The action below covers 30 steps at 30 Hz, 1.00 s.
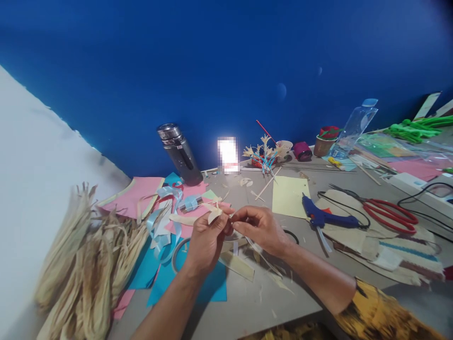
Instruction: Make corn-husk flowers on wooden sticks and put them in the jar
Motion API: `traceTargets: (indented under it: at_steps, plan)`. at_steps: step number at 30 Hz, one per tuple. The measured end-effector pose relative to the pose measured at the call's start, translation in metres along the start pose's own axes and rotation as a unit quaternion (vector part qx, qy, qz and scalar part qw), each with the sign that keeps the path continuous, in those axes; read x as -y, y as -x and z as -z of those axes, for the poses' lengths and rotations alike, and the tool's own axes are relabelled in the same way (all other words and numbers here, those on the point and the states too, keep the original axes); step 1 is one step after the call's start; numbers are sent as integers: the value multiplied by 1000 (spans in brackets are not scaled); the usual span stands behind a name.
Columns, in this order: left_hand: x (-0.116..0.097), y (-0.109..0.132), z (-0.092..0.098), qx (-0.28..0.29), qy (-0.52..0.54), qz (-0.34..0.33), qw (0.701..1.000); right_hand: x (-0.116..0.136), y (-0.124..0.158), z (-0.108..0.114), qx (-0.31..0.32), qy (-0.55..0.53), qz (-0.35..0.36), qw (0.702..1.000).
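My left hand [207, 236] is closed over the table, its thumb and fingers pinching a pale corn husk piece [214, 215] whose petal-like end sticks up. Close against it, my right hand [262, 229] has its thumb and fingertips pressed together; whatever is between them is too small to make out. Below both hands lie loose husk strips [237, 265] and blue paper [212, 285]. A roll of tape [176, 255] rests partly behind my left wrist. Light blue ribbon [163, 241] curls to the left of my hands.
Dried corn husks [88, 278] are heaped at left. A dark flask [182, 158] stands near the wall. Husk flowers [265, 158] sit at the back. To the right are yellow paper [288, 196], a blue glue gun [325, 217], red-handled scissors [389, 215] and a plastic bottle [354, 130].
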<state>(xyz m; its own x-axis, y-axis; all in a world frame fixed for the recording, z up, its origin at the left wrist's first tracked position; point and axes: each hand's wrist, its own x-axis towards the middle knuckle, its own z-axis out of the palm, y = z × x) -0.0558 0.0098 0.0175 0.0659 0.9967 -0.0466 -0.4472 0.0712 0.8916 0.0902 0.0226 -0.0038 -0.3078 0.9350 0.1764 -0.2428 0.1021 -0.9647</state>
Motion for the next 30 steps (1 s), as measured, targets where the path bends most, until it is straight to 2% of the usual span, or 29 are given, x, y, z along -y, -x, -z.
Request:
traceTargets:
  at_steps: [3, 7, 14, 20, 25, 30]
  plan:
    - [-3, -1, 0, 23, 1, 22, 999, -2, -1, 1, -9, 1, -3, 1000]
    - [-2, -1, 3, -1, -3, 35, 999, -3, -2, 2, -41, 41, 15, 998]
    - [6, -2, 2, 2, 16, -18, 1000, -1, -1, 2, -64, 58, 20, 996]
    - [6, -5, 5, -23, -23, -57, 998, -4, -1, 0, -74, 136, 30, 988]
    - [3, -8, 11, -51, -55, -72, 995, -13, -4, 7, -73, 226, 87, 968]
    - [0, -8, 11, -40, -34, -60, 997, -23, -6, 12, -56, 288, 139, 946]
